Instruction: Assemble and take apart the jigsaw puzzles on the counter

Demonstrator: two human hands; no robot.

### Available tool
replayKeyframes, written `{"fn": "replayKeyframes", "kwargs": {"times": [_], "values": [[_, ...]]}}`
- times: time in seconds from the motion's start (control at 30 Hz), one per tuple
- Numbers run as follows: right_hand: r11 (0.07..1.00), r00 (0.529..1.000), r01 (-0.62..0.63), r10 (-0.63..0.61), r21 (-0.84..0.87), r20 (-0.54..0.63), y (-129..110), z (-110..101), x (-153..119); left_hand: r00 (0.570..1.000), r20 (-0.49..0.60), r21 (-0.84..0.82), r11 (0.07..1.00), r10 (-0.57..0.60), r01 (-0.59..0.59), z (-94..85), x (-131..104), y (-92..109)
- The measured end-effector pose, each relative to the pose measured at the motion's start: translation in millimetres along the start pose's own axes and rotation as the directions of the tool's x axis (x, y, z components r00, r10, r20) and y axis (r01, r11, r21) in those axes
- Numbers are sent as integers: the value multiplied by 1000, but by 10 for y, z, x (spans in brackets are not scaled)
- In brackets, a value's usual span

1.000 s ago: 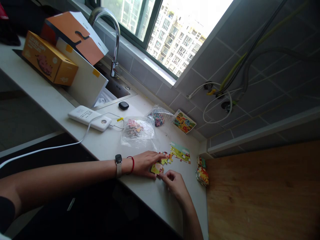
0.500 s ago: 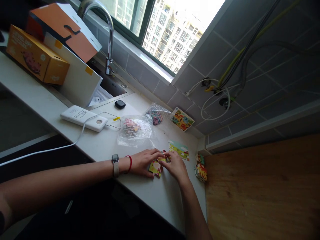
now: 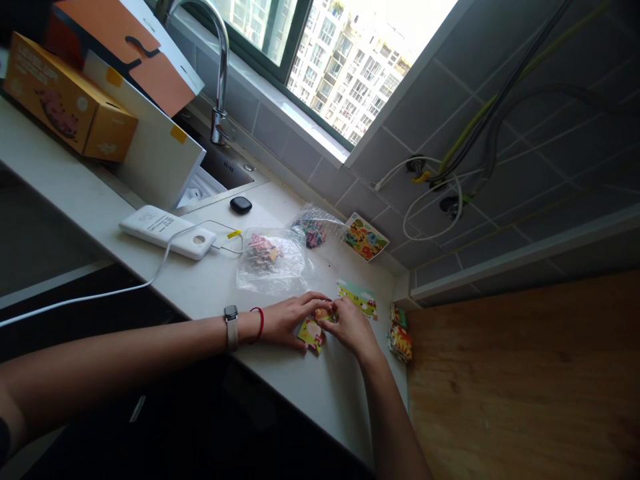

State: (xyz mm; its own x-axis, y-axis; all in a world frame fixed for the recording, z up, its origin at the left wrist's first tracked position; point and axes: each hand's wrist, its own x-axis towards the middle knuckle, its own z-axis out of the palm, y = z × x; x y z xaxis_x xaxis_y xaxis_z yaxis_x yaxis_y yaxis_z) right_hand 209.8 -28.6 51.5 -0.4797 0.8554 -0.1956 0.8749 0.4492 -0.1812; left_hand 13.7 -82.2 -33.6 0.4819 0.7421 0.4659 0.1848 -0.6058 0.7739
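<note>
Colourful jigsaw puzzle pieces lie on the white counter under both hands. My left hand [image 3: 286, 321], a red cord and a watch at its wrist, lies with fingers stretched over them. Its thumb rests beside a yellow-green puzzle piece [image 3: 312, 335], and its fingertips touch a reddish puzzle piece [image 3: 326, 312]. From the other side my right hand [image 3: 354, 328] pinches the edge of that reddish piece between thumb and fingers, partly hiding it. Just beyond, a joined strip of puzzle [image 3: 359, 297] with sky and green field lies flat.
Clear plastic bags with pieces [image 3: 273, 260] [image 3: 313, 230] lie behind the hands. A picture card [image 3: 366, 237] leans on the wall. Stacked pieces [image 3: 400, 337] sit at the right edge. A power bank [image 3: 167, 230], black case [image 3: 241, 205], orange box [image 3: 70, 100] and sink [image 3: 225, 170] are leftward.
My right hand has shifted slightly up and left over the reddish piece, its fingers closer together. My left hand stays nearly in place. The view has tilted slightly.
</note>
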Motion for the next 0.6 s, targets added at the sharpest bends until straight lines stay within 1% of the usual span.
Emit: {"fn": "replayKeyframes", "kwargs": {"times": [0.1, 0.2, 0.33, 0.43, 0.53, 0.6], "values": [[1000, 999, 18, -17, -21, 37, -28, -32, 37, 1000, -7, -11, 1000, -7, 6, -4, -5, -1], [1000, 999, 27, -27, 15, 34, 8, -22, 79, 1000, -12, -26, 1000, -14, 14, -10, -8, 4], [987, 999, 13, -18, 161, 31, 145, -5, 139, 999, -18, -28, 999, -46, 45, -12, -8, -1], [959, 1000, -14, 7, 282, 26, 260, -47, 193, 999, -17, -23, 999, -47, 46, -10, -10, -10], [949, 999, -46, 40, 311, 25, 343, -88, 258, 999, -23, -33, 999, -28, 27, -5, -16, -17], [957, 998, -60, 48, 285, 50, 370, -84, 304, 1000, -25, -36, 999, -14, 13, -2, -20, -22]]}}
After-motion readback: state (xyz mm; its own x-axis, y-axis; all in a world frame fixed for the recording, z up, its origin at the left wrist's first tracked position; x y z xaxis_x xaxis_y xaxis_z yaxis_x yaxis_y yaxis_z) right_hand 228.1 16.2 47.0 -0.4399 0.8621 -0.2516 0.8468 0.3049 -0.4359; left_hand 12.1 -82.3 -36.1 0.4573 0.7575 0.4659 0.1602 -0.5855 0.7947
